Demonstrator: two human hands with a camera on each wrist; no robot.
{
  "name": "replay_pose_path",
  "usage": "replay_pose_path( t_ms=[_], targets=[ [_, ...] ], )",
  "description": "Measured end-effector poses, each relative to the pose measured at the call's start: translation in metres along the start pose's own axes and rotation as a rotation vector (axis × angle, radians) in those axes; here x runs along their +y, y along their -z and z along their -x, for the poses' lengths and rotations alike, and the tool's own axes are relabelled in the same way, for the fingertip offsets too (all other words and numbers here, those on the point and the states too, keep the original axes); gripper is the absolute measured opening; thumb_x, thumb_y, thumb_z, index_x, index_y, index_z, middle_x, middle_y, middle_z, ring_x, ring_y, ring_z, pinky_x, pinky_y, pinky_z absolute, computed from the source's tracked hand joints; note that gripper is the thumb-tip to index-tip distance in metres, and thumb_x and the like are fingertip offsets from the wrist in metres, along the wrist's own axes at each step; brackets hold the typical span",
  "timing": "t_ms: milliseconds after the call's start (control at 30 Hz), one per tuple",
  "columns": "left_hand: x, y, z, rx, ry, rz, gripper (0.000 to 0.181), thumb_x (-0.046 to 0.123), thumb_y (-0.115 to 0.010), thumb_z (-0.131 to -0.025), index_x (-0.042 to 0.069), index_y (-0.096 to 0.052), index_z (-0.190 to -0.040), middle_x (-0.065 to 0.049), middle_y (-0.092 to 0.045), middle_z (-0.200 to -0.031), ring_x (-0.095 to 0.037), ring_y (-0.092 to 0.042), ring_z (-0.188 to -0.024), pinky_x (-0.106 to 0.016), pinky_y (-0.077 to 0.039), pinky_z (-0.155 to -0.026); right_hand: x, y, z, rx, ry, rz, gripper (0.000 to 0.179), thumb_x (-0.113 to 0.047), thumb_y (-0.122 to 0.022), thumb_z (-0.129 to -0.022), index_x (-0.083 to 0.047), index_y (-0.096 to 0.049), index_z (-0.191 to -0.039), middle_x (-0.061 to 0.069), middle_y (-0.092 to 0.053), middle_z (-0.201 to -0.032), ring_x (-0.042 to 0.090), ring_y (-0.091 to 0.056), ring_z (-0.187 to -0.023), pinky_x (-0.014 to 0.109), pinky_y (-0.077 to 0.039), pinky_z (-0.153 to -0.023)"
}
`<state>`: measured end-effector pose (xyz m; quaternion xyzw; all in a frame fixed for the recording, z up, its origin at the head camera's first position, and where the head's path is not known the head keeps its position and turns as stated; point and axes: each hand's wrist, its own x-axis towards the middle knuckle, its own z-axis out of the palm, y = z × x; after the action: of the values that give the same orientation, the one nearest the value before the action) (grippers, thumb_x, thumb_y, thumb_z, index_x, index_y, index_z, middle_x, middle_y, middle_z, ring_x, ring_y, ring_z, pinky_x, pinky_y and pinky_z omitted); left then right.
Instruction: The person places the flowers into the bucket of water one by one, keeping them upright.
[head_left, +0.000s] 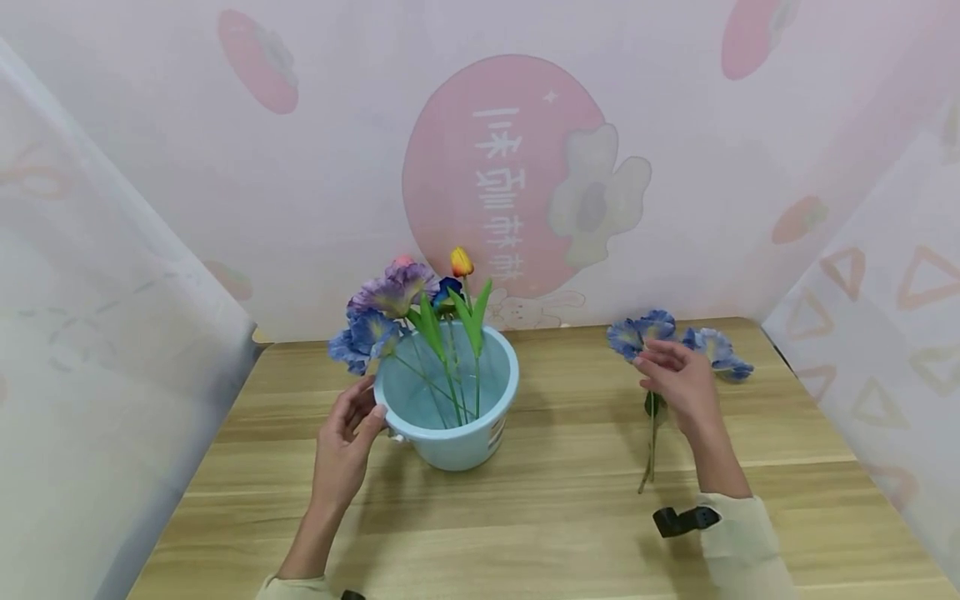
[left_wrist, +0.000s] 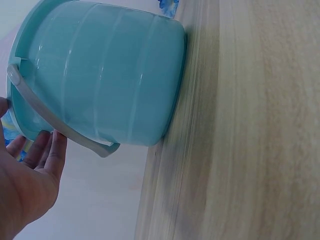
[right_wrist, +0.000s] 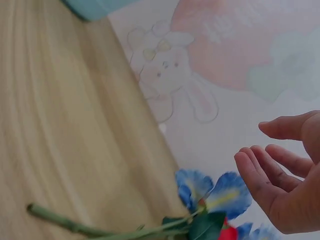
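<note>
A light blue bucket (head_left: 450,446) stands on the table, left of the middle. My left hand (head_left: 343,450) grips its rim on the left side, thumb at the edge and fingers outside. Its pale handle (left_wrist: 60,122) hangs down beside those fingers. Several artificial flowers stand in the bucket: a yellow-orange tulip (head_left: 462,262), a purple flower (head_left: 393,292), a blue flower (head_left: 366,337) and others. On the right, my right hand (head_left: 681,385) hovers above loose blue flowers (head_left: 633,333), its fingers loosely bent with nothing between them. A red flower (right_wrist: 228,232) lies among these, partly hidden.
The wooden table (head_left: 555,517) ends at a pale printed backdrop (head_left: 337,167) behind the bucket. White side panels (head_left: 900,367) flank it left and right. The loose stems (head_left: 651,450) point toward the table's front.
</note>
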<state>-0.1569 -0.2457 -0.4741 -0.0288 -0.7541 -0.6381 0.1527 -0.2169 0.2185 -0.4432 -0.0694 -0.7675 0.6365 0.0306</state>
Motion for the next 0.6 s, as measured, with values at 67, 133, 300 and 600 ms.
replay_pose_path(
  t_ms=[67, 133, 300, 600],
  targets=[
    [0.000, 0.000, 0.000, 0.000, -0.001, 0.000, 0.047, 0.010, -0.063, -0.109, 0.004, -0.054, -0.154, -0.020, -0.063, -0.140, -0.009, -0.068, -0.119, -0.016, -0.063, -0.088, 0.008, 0.002, -0.003, 0.005, -0.036, 0.021, 0.055, -0.017, -0.072, -0.104, 0.003, -0.054, -0.152, -0.002, -0.072, -0.117, -0.006, -0.071, -0.090, 0.023, -0.066, -0.085],
    [0.000, 0.000, 0.000, 0.000, -0.003, 0.001, 0.047, 0.010, -0.063, -0.109, 0.004, -0.054, -0.154, -0.020, -0.063, -0.140, -0.008, -0.068, -0.118, -0.016, -0.063, -0.088, 0.016, 0.004, -0.006, 0.010, -0.066, 0.041, 0.054, -0.016, -0.071, -0.105, 0.004, -0.053, -0.152, 0.010, -0.072, -0.126, -0.007, -0.070, -0.089, 0.024, -0.066, -0.087],
    [0.000, 0.001, 0.000, 0.001, -0.004, 0.002, 0.047, 0.008, -0.064, -0.108, 0.003, -0.054, -0.154, -0.019, -0.063, -0.139, -0.007, -0.068, -0.116, -0.017, -0.063, -0.087, 0.037, 0.007, -0.012, 0.019, -0.106, 0.122, 0.054, -0.017, -0.070, -0.105, 0.003, -0.054, -0.153, 0.027, -0.062, -0.148, -0.004, -0.071, -0.093, 0.025, -0.066, -0.088],
    [-0.001, 0.001, 0.001, -0.004, -0.008, -0.004, 0.048, 0.009, -0.063, -0.108, 0.004, -0.053, -0.155, -0.020, -0.063, -0.141, -0.008, -0.068, -0.118, -0.016, -0.063, -0.088, 0.056, 0.009, -0.012, 0.020, -0.082, 0.321, 0.058, -0.022, -0.071, -0.104, -0.001, -0.054, -0.155, 0.024, -0.062, -0.151, 0.040, -0.064, -0.136, 0.022, -0.062, -0.091]
  ],
)
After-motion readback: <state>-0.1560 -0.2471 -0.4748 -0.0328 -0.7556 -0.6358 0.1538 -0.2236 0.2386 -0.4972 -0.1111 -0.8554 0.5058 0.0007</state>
